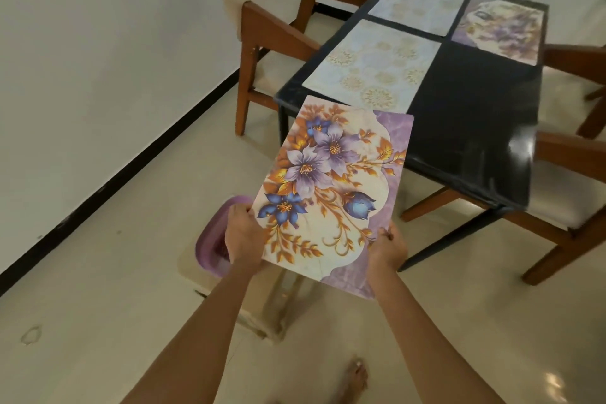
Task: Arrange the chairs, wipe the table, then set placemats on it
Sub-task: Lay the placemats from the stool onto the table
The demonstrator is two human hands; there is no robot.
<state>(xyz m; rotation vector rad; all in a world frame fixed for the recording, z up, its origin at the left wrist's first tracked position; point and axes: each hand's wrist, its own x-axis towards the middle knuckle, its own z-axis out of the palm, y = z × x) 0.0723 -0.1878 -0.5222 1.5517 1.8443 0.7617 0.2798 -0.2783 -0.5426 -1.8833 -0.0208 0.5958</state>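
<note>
over on the left, the cream chair sits tucked against the dark table, and low down a purple basin rests on a small stool on the floor. the left hand grips the near left edge of the flowered placemat, fingers curled under it and thumb on top; the mat is held in the air, tilted, its far end just reaching over the table's near corner. the right hand pinches the near right edge the same way, thumb on the printed face. further right, three mats already lie flat: two pale patterned mats along the left side and a purple mat at the far right. the bare near-right quarter looks like the spot for this one. to do it well, i'd say carry it right, turn it square to its neighbours, lay the far edge first and match the gaps. wooden chairs stand at the right side.
</note>
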